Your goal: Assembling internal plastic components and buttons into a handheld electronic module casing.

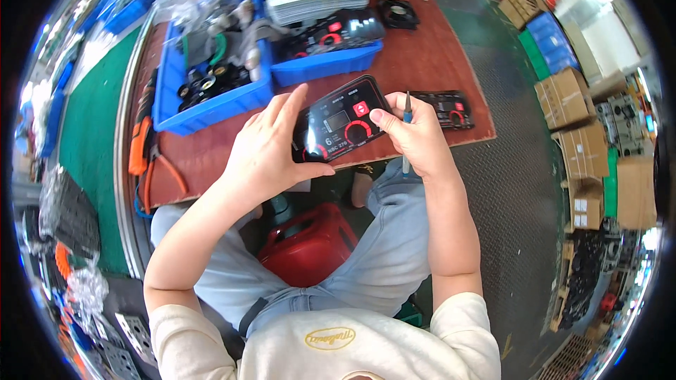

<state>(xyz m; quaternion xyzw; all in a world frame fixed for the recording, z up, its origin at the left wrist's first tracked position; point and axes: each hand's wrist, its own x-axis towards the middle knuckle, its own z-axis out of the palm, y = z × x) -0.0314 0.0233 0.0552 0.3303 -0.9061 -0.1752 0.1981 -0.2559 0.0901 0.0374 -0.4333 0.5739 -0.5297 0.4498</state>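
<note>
A black control panel (339, 121) with red dial markings and a small display window is held tilted over the table's front edge. My right hand (420, 137) pinches its right end, thumb on the face. The same hand also holds a slim blue tool (408, 117) with a dark pointed tip upward; its exact kind is unclear. Around the panel's left end, my left hand (264, 146) has its fingers and thumb spread, the panel's edge near the palm. Another black panel (451, 109) lies on the table just beyond my right hand.
On the red-brown table (440, 42) stand a blue bin (211, 118) of black parts and gloves, and another blue bin (327, 65) with panels. A stack of white printed plates (317, 0) rests above it. Orange-handled pliers (158, 162) lie left; a black fan (397, 13) sits behind.
</note>
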